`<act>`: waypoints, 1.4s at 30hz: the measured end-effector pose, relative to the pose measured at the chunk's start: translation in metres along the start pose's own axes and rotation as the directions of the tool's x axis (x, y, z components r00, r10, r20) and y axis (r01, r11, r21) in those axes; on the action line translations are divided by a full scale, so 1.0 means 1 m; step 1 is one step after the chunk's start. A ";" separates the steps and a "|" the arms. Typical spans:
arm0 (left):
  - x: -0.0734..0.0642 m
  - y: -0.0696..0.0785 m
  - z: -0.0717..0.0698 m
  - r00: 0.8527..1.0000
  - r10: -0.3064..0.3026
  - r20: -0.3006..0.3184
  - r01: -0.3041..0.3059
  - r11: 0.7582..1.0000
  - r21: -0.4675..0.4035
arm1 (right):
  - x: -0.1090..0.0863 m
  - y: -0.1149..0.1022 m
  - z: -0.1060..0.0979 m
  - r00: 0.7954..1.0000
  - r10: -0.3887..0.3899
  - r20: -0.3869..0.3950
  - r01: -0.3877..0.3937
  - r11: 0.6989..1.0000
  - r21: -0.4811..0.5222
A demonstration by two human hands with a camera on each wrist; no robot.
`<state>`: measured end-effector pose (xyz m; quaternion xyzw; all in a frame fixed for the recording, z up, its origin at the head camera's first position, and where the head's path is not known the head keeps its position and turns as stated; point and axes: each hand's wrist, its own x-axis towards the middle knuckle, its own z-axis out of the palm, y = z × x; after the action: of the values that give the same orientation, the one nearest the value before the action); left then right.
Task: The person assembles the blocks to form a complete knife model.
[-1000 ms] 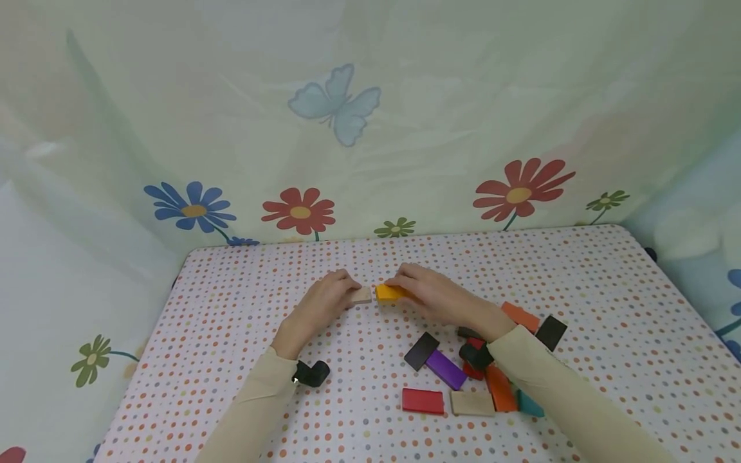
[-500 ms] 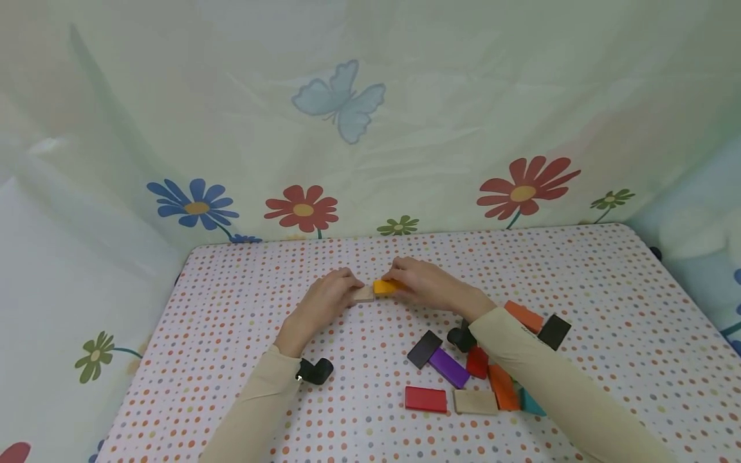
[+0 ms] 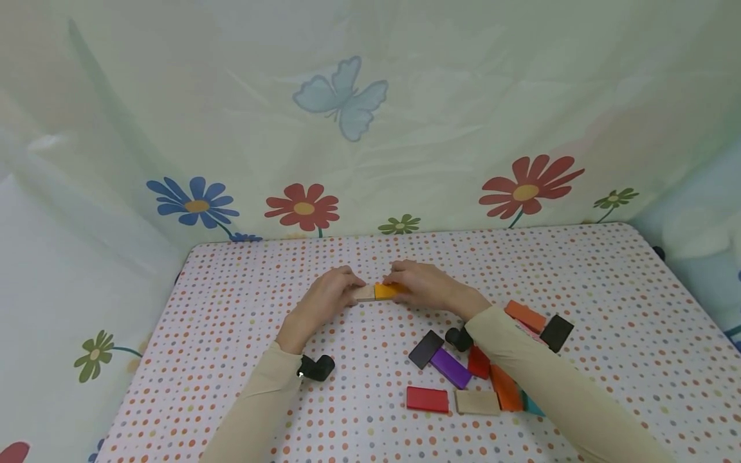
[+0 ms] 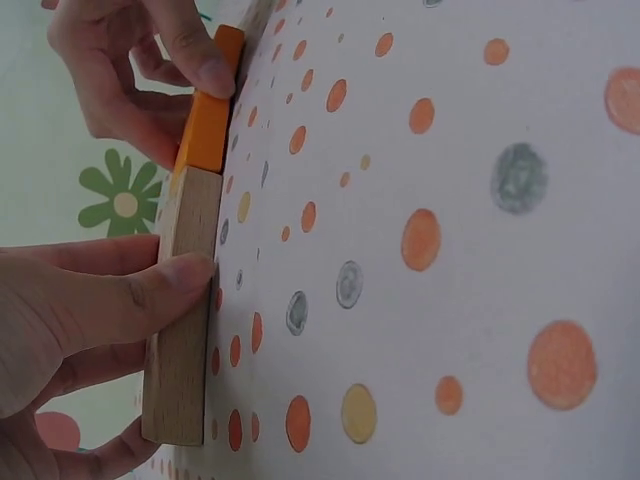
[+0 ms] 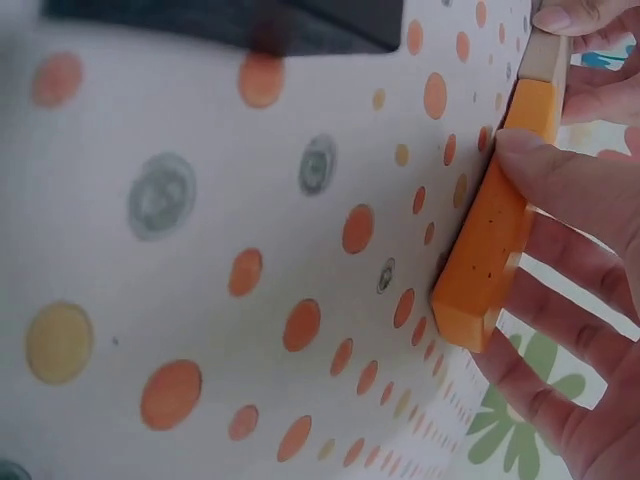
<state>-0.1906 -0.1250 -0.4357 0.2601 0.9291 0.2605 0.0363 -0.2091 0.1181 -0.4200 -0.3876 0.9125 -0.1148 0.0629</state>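
Note:
On the dotted tabletop, my left hand (image 3: pixel 324 299) holds a plain wooden block (image 4: pixel 185 310) between thumb and fingers. My right hand (image 3: pixel 431 286) grips an orange-yellow block (image 5: pixel 490 235) the same way, thumb on the near side and fingers behind. The two blocks lie end to end in one line, their ends meeting in both wrist views. Each block is partly covered by the fingers in the head view.
Nearer the body at right lie several loose blocks: a black block (image 3: pixel 426 349), a purple block (image 3: pixel 451 368), a red block (image 3: pixel 427 399), a wooden block (image 3: pixel 477 402) and orange ones (image 3: pixel 525 316). The right sleeve (image 3: pixel 544 373) covers part of this group. A flowered curtain (image 3: pixel 249 128) stands behind the table.
The right hand has brought the orange-yellow block leftward, closing the gap to the wooden block. The left hand has kept its grip and hardly moved.

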 end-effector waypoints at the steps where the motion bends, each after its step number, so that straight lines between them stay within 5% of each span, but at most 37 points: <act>1: 0.001 0.000 0.000 1.000 -0.001 0.003 0.001 1.000 -0.001 | 0.000 0.000 0.000 1.000 0.005 0.004 -0.005 1.000 -0.006; 13: 0.003 0.002 -0.003 0.999 -0.042 0.031 0.043 0.999 -0.028 | 0.005 -0.005 0.004 0.997 0.071 0.007 -0.071 0.997 0.004; 30: 0.000 0.001 0.005 0.998 -0.056 0.035 0.057 0.998 -0.027 | -0.013 -0.011 0.009 0.994 0.084 -0.069 -0.078 0.994 0.081; 35: -0.001 0.002 0.006 0.998 -0.046 0.046 0.046 0.999 0.003 | -0.030 -0.024 -0.006 0.998 0.016 -0.066 -0.006 0.989 0.145; 42: 0.000 0.004 0.004 0.999 -0.020 0.029 0.019 0.999 0.038 | -0.065 -0.041 -0.010 0.988 -0.144 0.058 0.134 0.979 0.151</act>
<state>-0.1880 -0.1203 -0.4374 0.2555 0.9357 0.2386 0.0478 -0.1373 0.1391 -0.3984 -0.4486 0.8695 -0.1723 0.1141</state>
